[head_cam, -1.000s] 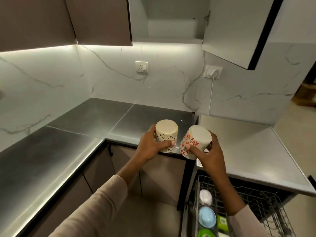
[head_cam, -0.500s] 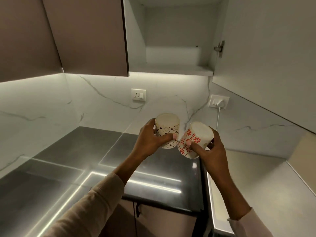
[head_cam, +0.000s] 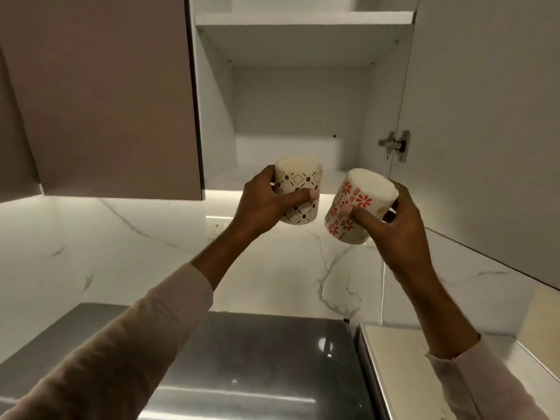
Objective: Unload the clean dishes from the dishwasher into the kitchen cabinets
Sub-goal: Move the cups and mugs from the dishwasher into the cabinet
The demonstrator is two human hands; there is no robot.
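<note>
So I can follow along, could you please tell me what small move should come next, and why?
Probably lift both cups up and forward onto the lower shelf. The left hand grips the black cup, the right hand the red cup, both held just below the open cabinet.

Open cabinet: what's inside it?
White walls, a lower shelf and an upper shelf show, no dishes. The held black-patterned cup and red-flowered cup cover part of the lower shelf; the upper shelf's top is hidden.
</note>
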